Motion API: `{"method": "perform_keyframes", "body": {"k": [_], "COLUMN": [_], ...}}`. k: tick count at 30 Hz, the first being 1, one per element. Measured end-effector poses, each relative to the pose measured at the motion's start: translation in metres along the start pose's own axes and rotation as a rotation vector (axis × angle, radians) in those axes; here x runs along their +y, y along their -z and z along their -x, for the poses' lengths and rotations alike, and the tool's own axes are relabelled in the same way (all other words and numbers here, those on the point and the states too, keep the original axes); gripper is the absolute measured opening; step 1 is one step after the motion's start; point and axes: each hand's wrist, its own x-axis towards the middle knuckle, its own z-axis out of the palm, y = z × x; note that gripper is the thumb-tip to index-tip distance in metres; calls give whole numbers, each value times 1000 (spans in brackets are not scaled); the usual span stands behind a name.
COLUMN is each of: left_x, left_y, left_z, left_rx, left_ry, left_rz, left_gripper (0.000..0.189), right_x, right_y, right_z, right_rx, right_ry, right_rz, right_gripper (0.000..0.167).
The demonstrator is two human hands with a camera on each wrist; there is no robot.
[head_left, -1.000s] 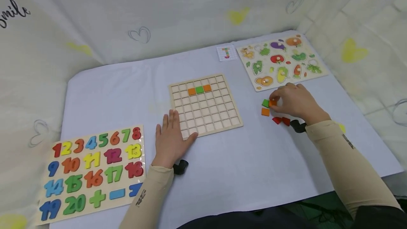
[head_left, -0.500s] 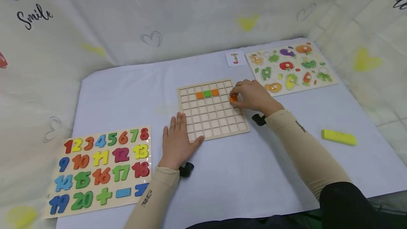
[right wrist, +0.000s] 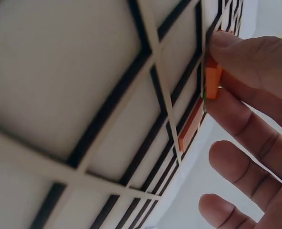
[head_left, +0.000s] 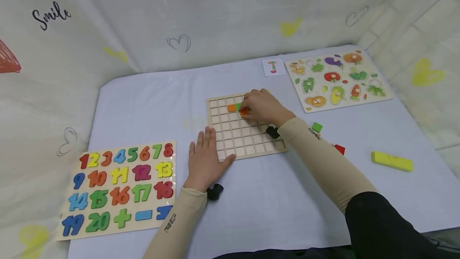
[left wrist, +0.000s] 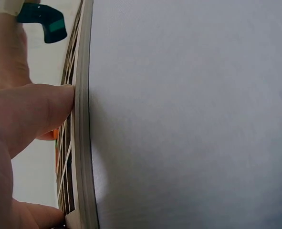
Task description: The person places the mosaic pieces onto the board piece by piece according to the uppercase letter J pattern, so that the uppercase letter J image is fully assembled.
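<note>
A wooden grid board (head_left: 238, 143) lies mid-table, with an orange tile (head_left: 231, 108) and a green tile (head_left: 238, 107) side by side in an upper row. My right hand (head_left: 266, 108) pinches another orange tile (right wrist: 212, 83) between thumb and fingertip, just over the board beside the green tile. In the right wrist view, a seated orange tile (right wrist: 191, 126) shows below the held one. My left hand (head_left: 205, 161) rests at the board's left corner with straight fingers; its thumb (left wrist: 55, 102) touches the near edge. Under my right hand, part of the row is hidden.
Right of the board lie a loose green tile (head_left: 317, 127) and red pieces (head_left: 339, 149), partly behind my sleeve. A yellow block (head_left: 392, 161) sits further right. A pattern card (head_left: 274, 67) and a vegetable board (head_left: 318, 77) are behind. A number board (head_left: 111, 229) lies left.
My right hand has lifted an orange tile from the loose pieces and carried it left over the grid. My left hand stays on the board. The head view has shifted slightly.
</note>
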Motion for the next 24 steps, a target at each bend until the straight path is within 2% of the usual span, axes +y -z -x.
{"method": "perform_keyframes", "body": {"k": [15,24], "left_x": [5,3], "left_y": [-3,-2], "left_z": [0,1], "left_rx": [-7,3], "left_ry": [-11,1], "left_rz": [-9,6], "left_gripper": [106,107], "right_x": [-4,25], "right_y": [0,3], "right_z": [8,36], "right_rx": [-5,23], "right_ry": [-21,-54], "right_rz": [-14,-18], "right_gripper": [26,28]}}
